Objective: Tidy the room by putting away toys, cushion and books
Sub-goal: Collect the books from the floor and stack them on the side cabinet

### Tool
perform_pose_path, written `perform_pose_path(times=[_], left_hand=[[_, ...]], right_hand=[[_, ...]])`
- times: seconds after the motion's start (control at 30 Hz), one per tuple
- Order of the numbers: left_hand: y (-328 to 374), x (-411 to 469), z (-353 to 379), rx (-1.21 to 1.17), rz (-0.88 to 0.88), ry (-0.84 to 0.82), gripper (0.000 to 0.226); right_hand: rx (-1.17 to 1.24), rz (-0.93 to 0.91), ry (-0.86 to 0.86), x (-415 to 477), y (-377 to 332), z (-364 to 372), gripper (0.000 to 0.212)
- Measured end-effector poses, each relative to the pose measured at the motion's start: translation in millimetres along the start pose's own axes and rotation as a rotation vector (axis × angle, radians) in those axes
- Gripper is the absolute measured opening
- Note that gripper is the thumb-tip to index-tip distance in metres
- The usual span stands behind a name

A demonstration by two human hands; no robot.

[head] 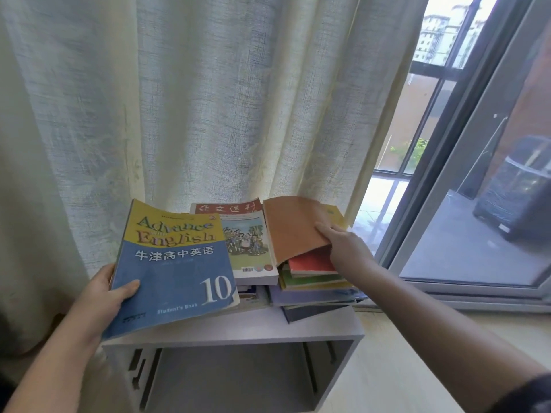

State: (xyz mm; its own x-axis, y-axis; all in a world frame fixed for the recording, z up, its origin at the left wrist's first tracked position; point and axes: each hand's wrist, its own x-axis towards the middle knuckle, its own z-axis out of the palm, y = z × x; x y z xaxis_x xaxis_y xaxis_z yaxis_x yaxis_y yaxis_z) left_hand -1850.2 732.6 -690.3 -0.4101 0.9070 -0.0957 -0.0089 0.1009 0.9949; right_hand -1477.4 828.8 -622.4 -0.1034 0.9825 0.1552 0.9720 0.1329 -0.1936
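Observation:
My left hand point(103, 296) grips the left edge of a blue and yellow English textbook point(173, 269), thumb on its cover, and holds it tilted above the white cabinet point(238, 332). My right hand point(343, 245) pinches an orange-brown book point(293, 228), lifted at an angle over the right stack of books point(313, 281), whose top is red. Between the two lies a book with a cartoon cover point(247, 242) on a lower stack.
A pale curtain point(179, 99) hangs directly behind the cabinet. An open sliding window point(477, 204) with its frame and sill stands to the right. The cabinet has an open compartment point(232, 377) below. Light wooden floor lies on the right.

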Motion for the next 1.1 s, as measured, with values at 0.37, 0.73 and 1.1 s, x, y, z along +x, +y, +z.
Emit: perform_pose_path(times=[0.37,0.73,1.1], left_hand=[[-4,2,-21,-0.034,0.014,0.028,0.033],[-1,1,-50,-0.185,0.049,0.058,0.026],[3,-4,-46,-0.275,0.053,0.048,0.024]], right_hand=[[0.832,0.172,0.311,27,-92,3,0.057],[0.222,-0.163,0.177,15,-104,52,0.054],[0.477,-0.130,0.468,46,-118,-42,0.055]])
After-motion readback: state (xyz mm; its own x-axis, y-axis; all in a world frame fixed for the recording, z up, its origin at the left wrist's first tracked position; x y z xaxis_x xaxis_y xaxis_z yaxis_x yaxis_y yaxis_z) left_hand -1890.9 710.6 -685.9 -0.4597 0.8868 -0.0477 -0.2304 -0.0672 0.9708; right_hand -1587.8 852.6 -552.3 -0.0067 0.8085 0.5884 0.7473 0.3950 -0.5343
